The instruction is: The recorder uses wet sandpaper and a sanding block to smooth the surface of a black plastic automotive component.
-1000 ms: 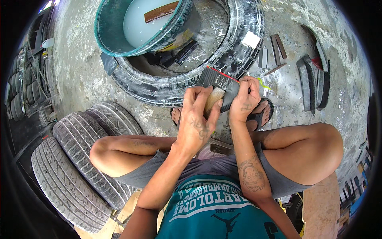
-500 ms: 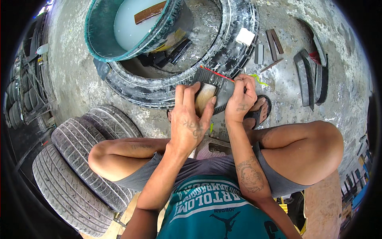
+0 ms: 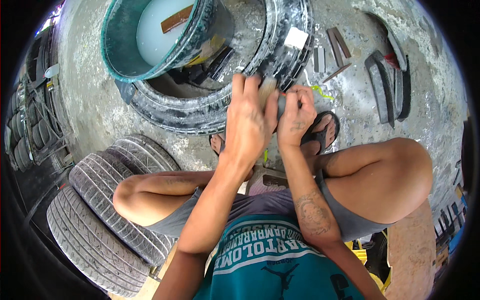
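My left hand [image 3: 246,117] grips a pale, wood-coloured block [image 3: 268,90] between thumb and fingers. It is partly blurred by motion. Close by on the right, my right hand [image 3: 296,120] pinches a dark grey rubber piece [image 3: 281,104], now turned nearly edge-on, with a little red showing near the fingertips. The block lies against or right beside the rubber piece; I cannot tell whether they touch. Both hands are over the near edge of a black tyre [image 3: 175,117] smeared with white, lying flat on the floor.
A green-rimmed bucket [image 3: 109,60] of milky water, with a brown block [image 3: 177,19] in it, stands inside the tyre. A white block [image 3: 296,38] sits on the tyre. Strips [image 3: 338,42] and curved black pieces [image 3: 381,90] lie right. Worn tyres [image 3: 92,235] stand left.
The rubber piece has tilted from showing its broad face to nearly edge-on. My left hand and the block have moved up and right, nearer my right hand.
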`<state>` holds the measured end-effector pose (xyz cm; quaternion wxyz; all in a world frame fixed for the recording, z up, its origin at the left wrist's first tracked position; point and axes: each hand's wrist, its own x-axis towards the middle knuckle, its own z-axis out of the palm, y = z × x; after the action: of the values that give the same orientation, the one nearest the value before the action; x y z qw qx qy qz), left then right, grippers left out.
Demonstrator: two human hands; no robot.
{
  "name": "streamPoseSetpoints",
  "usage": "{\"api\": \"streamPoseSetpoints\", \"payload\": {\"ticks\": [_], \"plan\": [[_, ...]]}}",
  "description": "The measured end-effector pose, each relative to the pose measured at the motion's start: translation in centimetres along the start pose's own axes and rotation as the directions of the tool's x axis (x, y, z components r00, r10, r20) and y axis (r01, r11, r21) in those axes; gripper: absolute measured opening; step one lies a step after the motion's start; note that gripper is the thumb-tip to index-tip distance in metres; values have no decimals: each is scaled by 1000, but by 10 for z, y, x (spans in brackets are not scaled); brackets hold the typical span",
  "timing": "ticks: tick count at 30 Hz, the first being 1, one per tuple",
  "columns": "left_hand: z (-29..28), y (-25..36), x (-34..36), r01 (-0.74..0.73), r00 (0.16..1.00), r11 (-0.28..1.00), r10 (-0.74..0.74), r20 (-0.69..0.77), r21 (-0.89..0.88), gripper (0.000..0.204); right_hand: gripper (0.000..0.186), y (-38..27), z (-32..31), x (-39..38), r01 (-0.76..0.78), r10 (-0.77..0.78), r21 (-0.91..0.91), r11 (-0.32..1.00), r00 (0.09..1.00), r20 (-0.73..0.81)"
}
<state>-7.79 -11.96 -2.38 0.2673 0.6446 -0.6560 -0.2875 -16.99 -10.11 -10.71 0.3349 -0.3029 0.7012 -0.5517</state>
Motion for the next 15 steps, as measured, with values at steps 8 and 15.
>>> {"api": "streamPoseSetpoints", "payload": {"ticks": [8, 15], "plan": [[-1, 0, 2, -41, 999, 998, 42, -17, 49, 31, 20, 4, 2, -1, 1, -1, 3, 1000, 1000, -21], [2, -3, 1, -60, 998, 995, 60, -3, 77, 30, 18, 7, 2, 2, 17, -16, 57, 998, 999, -29]]}}
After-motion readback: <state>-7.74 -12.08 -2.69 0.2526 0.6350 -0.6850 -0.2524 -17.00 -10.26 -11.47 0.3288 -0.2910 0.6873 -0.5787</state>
